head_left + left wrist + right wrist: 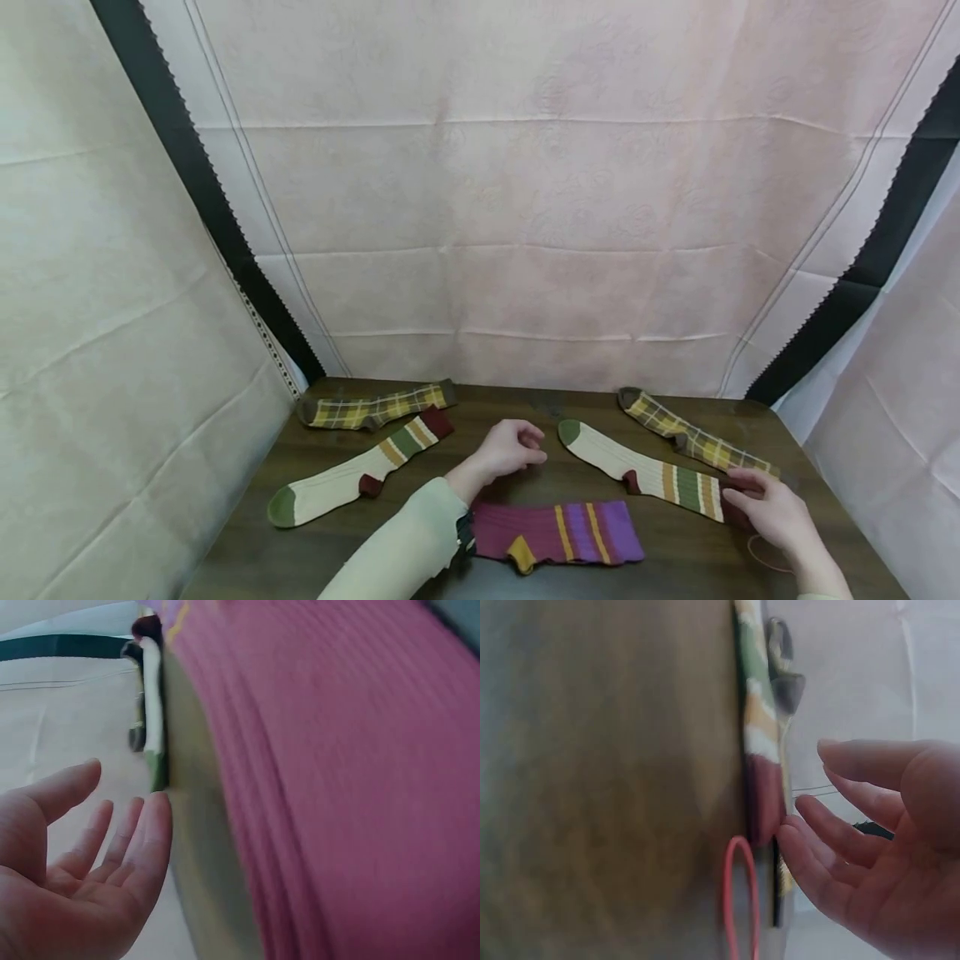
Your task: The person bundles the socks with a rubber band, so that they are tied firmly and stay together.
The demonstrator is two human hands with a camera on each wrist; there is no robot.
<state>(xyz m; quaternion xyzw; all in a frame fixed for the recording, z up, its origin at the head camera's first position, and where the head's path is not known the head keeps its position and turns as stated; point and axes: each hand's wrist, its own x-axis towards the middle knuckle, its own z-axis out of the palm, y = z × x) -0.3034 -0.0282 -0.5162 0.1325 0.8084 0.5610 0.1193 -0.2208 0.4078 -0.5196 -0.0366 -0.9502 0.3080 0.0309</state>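
My left hand point(504, 450) hovers near the middle of the table, fingers loosely bent with nothing between them; the left wrist view shows its palm and spread thumb. Below it lies a purple sock point(517, 527) with yellow stripes and a yellow heel, its toe end hidden by the sleeve. My right hand point(772, 504) is at the maroon cuff of a cream striped sock point(622, 462). In the right wrist view its thumb stands apart from the fingers, and a fingertip appears to touch the cuff point(765, 799); the hand grips nothing.
A second cream striped sock point(337, 490) lies at the left, with a yellow plaid sock point(375, 410) behind it. Another plaid sock point(697, 442) lies back right. A thin pink loop point(729, 900) is near the right hand. Pale cloth walls point(487, 208) surround the table.
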